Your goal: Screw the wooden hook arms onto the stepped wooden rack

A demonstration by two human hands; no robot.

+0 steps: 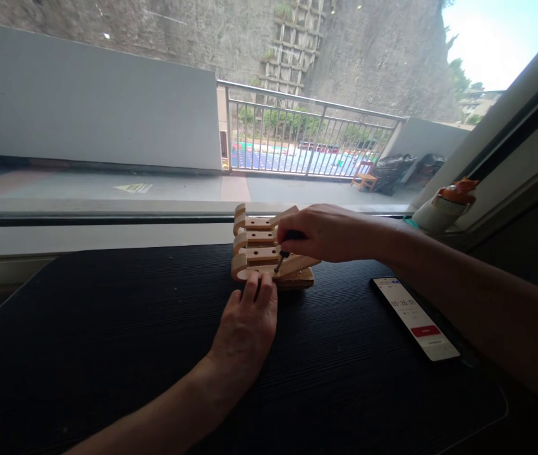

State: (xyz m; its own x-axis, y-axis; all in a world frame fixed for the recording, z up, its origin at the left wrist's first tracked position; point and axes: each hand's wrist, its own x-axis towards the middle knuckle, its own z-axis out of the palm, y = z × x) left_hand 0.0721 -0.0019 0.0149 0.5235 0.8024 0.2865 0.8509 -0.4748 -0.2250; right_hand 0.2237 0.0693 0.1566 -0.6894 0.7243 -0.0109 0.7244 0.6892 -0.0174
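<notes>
A light wooden piece (239, 266) with several parallel slats and curled left ends rests near the far edge of the black table. Dark holes dot its slats. My right hand (313, 232) is closed around the dark handle of a screwdriver (284, 255), whose shaft points down at the nearest slat. The tip meets the wood around a dark spot; whether a screw sits there is too small to tell. My left hand (252, 309) presses its fingertips against the near side of the same wooden piece, steadying contact at the front slat. Its thumb is mostly hidden.
On the black table (131, 341), a phone (415, 319) with a lit timer screen lies right, below my right forearm. A pale bottle-like container (439, 212) with an orange animal figure (462, 189) stands by the window frame. Window glass and its sill (107, 239) border the table's far side.
</notes>
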